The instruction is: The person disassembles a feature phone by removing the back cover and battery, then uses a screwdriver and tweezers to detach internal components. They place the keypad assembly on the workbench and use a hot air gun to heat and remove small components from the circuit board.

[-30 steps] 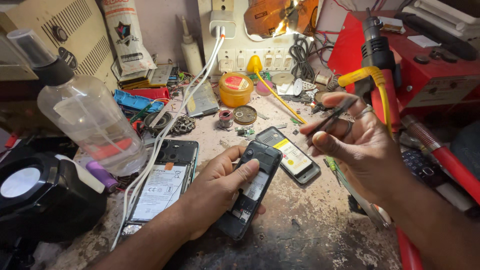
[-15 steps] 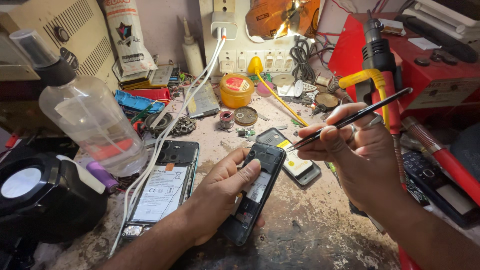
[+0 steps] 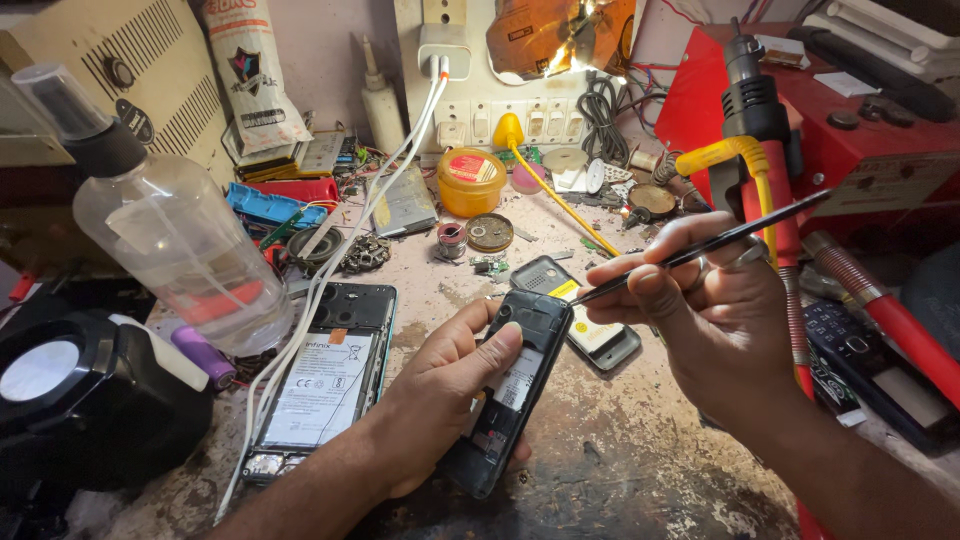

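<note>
Left hand (image 3: pixel 440 400) fingers wrapped round slim black opened phone (image 3: pixel 510 385), right hand (image 3: pixel 700 320) pinching thin dark tweezers (image 3: pixel 700 248).

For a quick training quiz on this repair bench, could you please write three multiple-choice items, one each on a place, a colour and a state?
1. Where does the opened smartphone lie relative to the left hand?
A. To its left
B. To its right
C. On top of it

2. What colour is the round tin near the wall sockets?
A. Blue
B. Yellow-orange
C. Green

3. What state is the small black phone in the left hand in?
A. Back cover off, insides showing
B. Fully closed
C. Wrapped in plastic

Answers:
1 A, it lies flat on the bench left of that hand.
2 B, its body is yellow-orange with a reddish lid.
3 A, the open compartment faces up while the right hand holds a thin black tool towards it.
</note>
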